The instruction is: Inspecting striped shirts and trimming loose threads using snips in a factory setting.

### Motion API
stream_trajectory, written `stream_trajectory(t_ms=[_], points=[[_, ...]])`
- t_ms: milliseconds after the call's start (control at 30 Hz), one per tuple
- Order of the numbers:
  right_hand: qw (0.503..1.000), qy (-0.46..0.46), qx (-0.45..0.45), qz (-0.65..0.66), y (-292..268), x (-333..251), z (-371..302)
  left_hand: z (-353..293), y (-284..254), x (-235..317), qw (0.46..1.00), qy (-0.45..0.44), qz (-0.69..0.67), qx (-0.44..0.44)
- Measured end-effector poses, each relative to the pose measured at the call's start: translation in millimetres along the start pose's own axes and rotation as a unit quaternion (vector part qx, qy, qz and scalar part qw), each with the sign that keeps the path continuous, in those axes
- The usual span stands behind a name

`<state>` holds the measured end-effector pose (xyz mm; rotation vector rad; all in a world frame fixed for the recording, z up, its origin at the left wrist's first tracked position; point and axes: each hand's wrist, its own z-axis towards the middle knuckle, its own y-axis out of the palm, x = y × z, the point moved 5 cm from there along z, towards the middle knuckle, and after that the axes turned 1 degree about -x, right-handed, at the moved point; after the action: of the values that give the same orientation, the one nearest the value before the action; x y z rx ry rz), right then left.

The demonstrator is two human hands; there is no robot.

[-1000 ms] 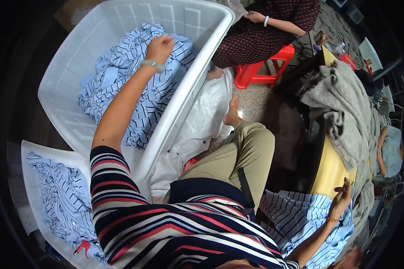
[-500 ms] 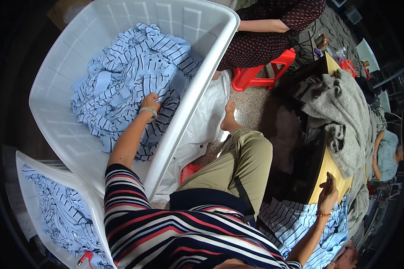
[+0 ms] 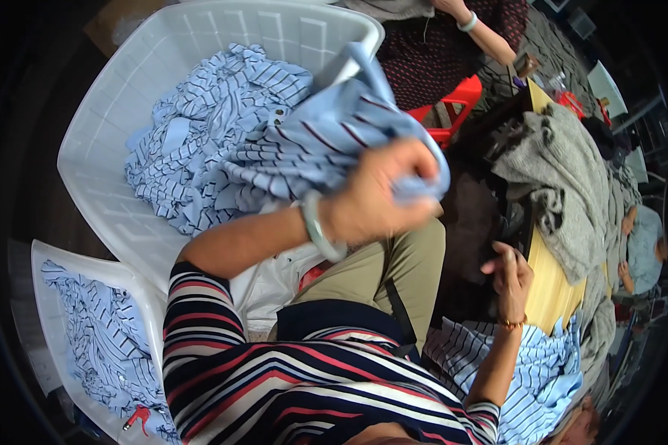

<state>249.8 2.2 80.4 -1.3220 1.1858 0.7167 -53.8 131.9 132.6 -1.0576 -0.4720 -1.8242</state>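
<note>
My left hand (image 3: 375, 194) grips a light blue striped garment (image 3: 326, 141) and holds it up over the rim of a large white plastic basket (image 3: 119, 119). More blue striped garments (image 3: 200, 148) are piled inside that basket. A pale bangle sits on my left wrist. My right hand (image 3: 508, 278) hovers with fingers apart at the right, just above a yellow board (image 3: 545, 297) and a heap of blue striped clothes (image 3: 542, 371). It holds nothing.
A second white basket (image 3: 52, 282) with striped garments stands at lower left. Grey garments (image 3: 564, 185) are heaped on the right. Another person sits on a red stool (image 3: 456, 100) at the top. A white plastic bag (image 3: 271, 278) lies by my knee.
My left hand has closed on a striped garment inside the big basket and lifted it up toward me. My right hand has risen off the striped pile at the right.
</note>
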Motion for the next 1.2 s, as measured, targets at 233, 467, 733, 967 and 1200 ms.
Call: stream_trajectory(t_ms=[233, 467, 733, 967, 1200], points=[[0.923, 0.051, -0.189, 0.33, 83, 24, -20, -74, 170, 13, 0.937, -0.078, -0.056, -0.337], [0.928, 0.058, -0.057, 0.363, 47, 81, -56, -98, 175, 16, 0.916, -0.001, 0.041, -0.4], [0.954, -0.018, 0.201, 0.219, -46, 124, -113, -75, 96, -80, 0.886, -0.289, 0.246, -0.268], [0.904, 0.1, 0.286, -0.3, -41, 132, -128, -135, 176, -124, 0.84, -0.219, 0.292, -0.401], [0.984, -0.115, 0.137, -0.019, 43, 87, -98, -95, 162, -121, 0.845, -0.02, 0.298, -0.443]])
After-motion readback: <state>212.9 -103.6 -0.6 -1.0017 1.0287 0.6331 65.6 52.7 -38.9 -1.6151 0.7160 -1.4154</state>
